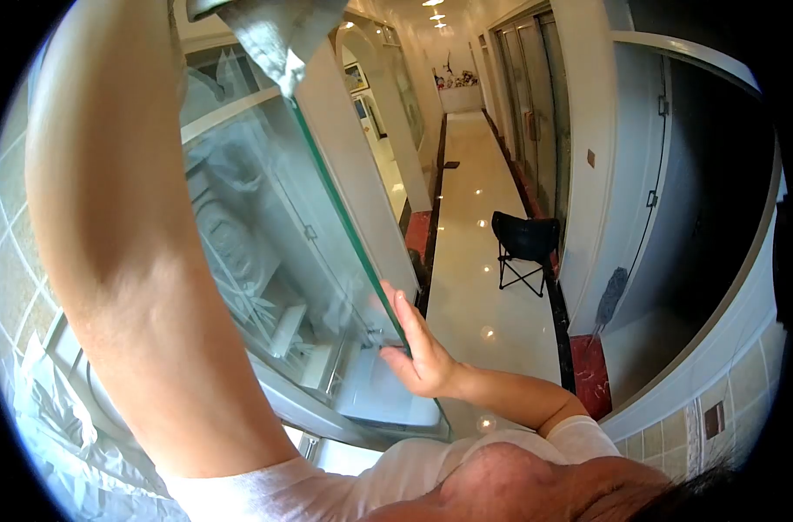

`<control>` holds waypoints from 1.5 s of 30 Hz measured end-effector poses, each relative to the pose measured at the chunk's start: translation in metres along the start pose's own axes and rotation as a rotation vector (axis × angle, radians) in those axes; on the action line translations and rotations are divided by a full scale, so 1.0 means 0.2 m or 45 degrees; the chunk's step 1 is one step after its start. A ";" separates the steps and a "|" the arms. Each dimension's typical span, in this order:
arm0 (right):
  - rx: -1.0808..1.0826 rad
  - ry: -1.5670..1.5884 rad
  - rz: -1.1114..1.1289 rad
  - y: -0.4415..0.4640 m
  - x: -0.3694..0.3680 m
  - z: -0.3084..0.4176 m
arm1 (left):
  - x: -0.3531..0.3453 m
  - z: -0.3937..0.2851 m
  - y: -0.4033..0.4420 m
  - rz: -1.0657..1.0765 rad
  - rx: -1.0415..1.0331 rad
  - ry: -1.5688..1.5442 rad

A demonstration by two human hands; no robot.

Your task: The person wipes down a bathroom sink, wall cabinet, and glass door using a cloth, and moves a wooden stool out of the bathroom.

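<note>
My left arm (144, 244) reaches up past the top of the view, so its hand is out of sight. Beside it hangs a crumpled grey cloth (270, 39), its lower tip touching the upper corner of a clear glass door (266, 217). What holds the cloth is hidden above the frame. My right hand (423, 357) grips the green free edge of that glass, its thumb on the near face and its fingers extended along the far side. A faint reflection shows beside the fingertips.
Behind the glass are frosted patterned panels and a white sink (388, 387). A long tiled hallway (479, 191) runs ahead, with a black folding chair (525, 239). To the right, a grey duster (611, 296) leans by an open doorway with a red stone sill (590, 374).
</note>
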State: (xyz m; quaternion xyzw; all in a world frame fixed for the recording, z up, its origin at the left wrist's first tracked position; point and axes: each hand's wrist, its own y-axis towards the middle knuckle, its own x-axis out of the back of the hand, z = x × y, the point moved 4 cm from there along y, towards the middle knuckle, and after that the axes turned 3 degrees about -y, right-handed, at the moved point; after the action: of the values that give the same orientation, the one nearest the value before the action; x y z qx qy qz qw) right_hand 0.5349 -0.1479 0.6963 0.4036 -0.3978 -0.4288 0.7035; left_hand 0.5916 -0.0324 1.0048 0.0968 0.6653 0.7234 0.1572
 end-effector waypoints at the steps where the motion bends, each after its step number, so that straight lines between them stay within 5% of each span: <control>1: -0.012 0.014 0.008 -0.02 0.00 -0.01 | 0.02 -0.07 0.02 -0.012 -0.048 -0.006; 11: -0.345 0.581 -0.484 -0.09 0.20 -0.07 | 0.12 -0.44 -0.17 0.082 -0.291 -0.075; 20: -0.377 0.552 -0.736 -0.11 0.31 0.07 | 0.33 -0.52 -1.46 0.797 0.123 -0.451; 24: -0.340 0.538 -0.577 -0.11 0.31 0.10 | 0.46 -0.56 -2.10 0.974 0.281 -0.643; 26: -0.328 0.461 -0.513 -0.09 0.28 0.09 | 0.48 -0.52 -2.25 1.291 0.357 -0.845; 28: -0.337 0.386 -0.433 -0.07 0.25 0.09 | 0.48 -0.45 -2.18 1.048 0.265 -0.890; 31: -0.288 0.181 -0.282 -0.02 0.22 0.07 | 0.47 -0.32 -1.87 1.106 0.312 -0.842; 32: -0.294 0.184 -0.276 -0.01 0.22 0.07 | 0.41 -0.27 -1.74 1.085 0.062 -0.477; 34: -0.312 0.169 -0.278 0.02 0.21 0.06 | 0.45 -0.19 -1.42 0.810 -0.187 -0.039; 36: -0.318 0.138 -0.282 0.03 0.20 0.04 | 0.53 -0.03 -1.25 0.358 0.020 -0.195; 37: -0.328 0.154 -0.261 0.03 0.19 0.04 | 0.53 0.07 -1.22 0.435 0.385 -0.301; 38: -0.338 0.170 -0.241 0.02 0.19 0.03 | 0.58 0.08 -1.21 -0.031 0.164 -0.061; 42: -0.364 0.198 -0.216 -0.01 0.16 0.04 | 0.62 0.02 -1.66 0.031 0.412 -0.401; 44: -0.349 0.213 -0.221 -0.02 0.17 0.05 | 0.84 -0.18 -1.59 0.143 0.115 0.041; 45: -0.323 0.164 -0.206 -0.02 0.18 0.06 | 0.86 -0.14 -1.65 0.100 0.284 -0.138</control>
State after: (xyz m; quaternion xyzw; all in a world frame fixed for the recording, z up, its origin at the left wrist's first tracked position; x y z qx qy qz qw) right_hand 0.5338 -0.1850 0.7038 0.3691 -0.2607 -0.5042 0.7359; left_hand 0.4538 0.0235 0.6632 0.1786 0.7277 0.6443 0.1529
